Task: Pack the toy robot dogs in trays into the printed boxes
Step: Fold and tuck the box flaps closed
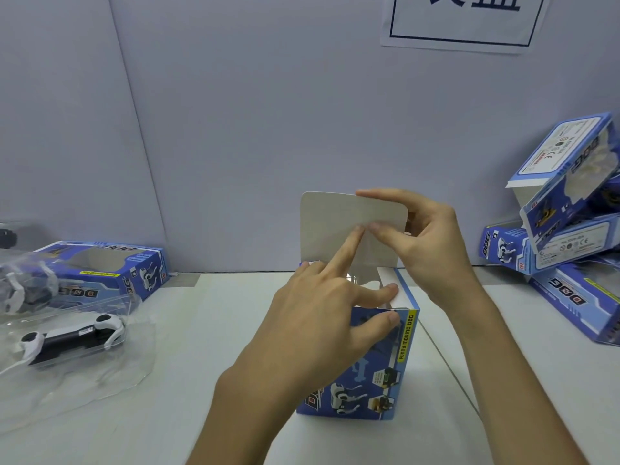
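Printed box stands upright at the centre of the table, long axis vertical, open end up, picture face toward me. My left hand grips the box's top, index finger stretched onto the raised flap. My right hand pinches that flap's right edge. At left, two toy robot dogs lie in clear trays, the nearer lengthwise left to right, beside one lying box. At right, at least three stacked boxes are piled.
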The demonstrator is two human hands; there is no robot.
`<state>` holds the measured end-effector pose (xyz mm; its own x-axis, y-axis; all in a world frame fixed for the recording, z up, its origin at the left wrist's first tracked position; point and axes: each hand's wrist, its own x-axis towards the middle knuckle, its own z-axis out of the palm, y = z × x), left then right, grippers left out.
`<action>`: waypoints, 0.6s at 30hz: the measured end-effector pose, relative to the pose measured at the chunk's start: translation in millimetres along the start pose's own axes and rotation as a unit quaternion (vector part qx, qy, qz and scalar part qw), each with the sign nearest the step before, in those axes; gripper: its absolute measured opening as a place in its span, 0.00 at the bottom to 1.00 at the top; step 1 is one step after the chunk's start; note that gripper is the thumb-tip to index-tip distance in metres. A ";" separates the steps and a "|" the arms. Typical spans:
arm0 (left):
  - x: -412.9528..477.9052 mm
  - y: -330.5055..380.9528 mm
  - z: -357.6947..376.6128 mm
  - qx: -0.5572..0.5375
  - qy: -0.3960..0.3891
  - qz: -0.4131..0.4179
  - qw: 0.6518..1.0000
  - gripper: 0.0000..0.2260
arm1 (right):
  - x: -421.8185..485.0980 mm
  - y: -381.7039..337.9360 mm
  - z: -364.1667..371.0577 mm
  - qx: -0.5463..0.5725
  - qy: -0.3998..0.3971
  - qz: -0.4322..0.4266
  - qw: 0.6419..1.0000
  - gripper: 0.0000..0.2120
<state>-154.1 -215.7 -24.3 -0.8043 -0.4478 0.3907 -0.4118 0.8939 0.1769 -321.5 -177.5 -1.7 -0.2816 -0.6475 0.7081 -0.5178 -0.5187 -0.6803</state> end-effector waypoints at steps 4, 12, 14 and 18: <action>2.3 -0.1 1.7 0.007 -0.007 -0.005 1.000 0.19 | -1.3 2.6 -0.2 -0.009 0.006 -0.018 1.000 0.20; 2.1 2.1 0.7 0.007 -0.012 -0.001 1.000 0.20 | -1.3 -2.6 -1.3 0.021 0.005 0.021 1.000 0.06; 0.9 2.9 -0.1 0.007 -0.014 -0.001 1.000 0.20 | 0.1 -3.3 2.4 0.020 0.040 0.023 0.999 0.05; 1.1 3.9 -1.3 0.010 -0.017 0.005 1.000 0.20 | 1.5 -1.5 3.9 0.015 0.051 0.038 0.998 0.17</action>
<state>-156.0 -212.8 -22.0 -0.8221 -0.4400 0.3614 -0.4121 0.8978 0.1556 -318.0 -179.9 -0.4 -0.4015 -0.6263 0.6683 -0.4673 -0.4874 -0.7376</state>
